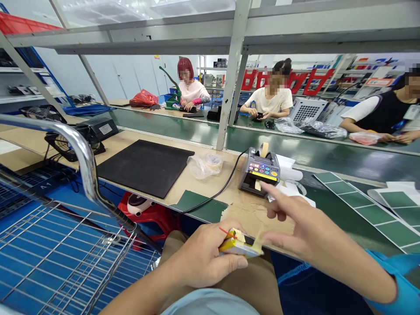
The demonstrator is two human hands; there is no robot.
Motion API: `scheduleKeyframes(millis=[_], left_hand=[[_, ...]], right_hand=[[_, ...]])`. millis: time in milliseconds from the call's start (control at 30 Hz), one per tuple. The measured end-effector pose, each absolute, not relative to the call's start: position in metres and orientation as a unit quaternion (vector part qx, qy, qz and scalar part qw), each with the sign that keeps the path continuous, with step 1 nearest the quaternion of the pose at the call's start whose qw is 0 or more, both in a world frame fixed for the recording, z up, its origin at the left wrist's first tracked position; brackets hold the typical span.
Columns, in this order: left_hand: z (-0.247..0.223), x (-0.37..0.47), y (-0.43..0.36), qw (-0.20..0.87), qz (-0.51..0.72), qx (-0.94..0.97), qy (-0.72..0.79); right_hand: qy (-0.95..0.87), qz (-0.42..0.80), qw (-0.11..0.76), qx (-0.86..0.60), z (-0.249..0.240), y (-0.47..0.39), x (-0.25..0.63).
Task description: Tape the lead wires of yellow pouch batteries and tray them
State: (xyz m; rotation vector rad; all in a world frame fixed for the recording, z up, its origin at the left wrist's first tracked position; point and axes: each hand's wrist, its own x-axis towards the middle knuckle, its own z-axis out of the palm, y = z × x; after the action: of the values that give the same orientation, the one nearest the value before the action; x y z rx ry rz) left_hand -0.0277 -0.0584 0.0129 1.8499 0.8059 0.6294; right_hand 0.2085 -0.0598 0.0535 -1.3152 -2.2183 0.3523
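Observation:
My left hand [213,256] is wrapped around a small yellow and white block [241,248], which looks like a battery pack. A thin red wire [227,232] and a piece of pale masking tape [239,236] show on its top, and another tape strip stands up at its right end. My right hand [295,218] is spread, its index finger reaching to the cut tape end [257,185] at the mouth of the tape dispenser [260,168]. Its thumb is close to the upright strip; whether they touch, I cannot tell.
A black mat [147,166] and a crumpled plastic bag [205,166] lie on the bench, beside a black cable [213,197]. Green label sheets [364,201] are at right. A wire cart [65,258] stands left. Several people sit across the green conveyor [164,127].

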Motion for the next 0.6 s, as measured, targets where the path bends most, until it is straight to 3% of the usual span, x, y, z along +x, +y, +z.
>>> scheduleKeyframes(millis=[200, 333, 600], left_hand=[[0.005, -0.022, -0.058, 0.415, 0.332, 0.776, 0.34], [0.001, -0.018, -0.058, 0.414, 0.329, 0.775, 0.347], [-0.008, -0.017, -0.057, 0.38, 0.356, 0.778, 0.351]], right_hand=[[-0.584, 0.565, 0.424, -0.401, 0.004, -0.074, 0.194], [-0.463, 0.643, 0.496, -0.354, -0.016, -0.081, 0.167], [-0.323, 0.7, 0.559, -0.306, -0.018, -0.078, 0.161]])
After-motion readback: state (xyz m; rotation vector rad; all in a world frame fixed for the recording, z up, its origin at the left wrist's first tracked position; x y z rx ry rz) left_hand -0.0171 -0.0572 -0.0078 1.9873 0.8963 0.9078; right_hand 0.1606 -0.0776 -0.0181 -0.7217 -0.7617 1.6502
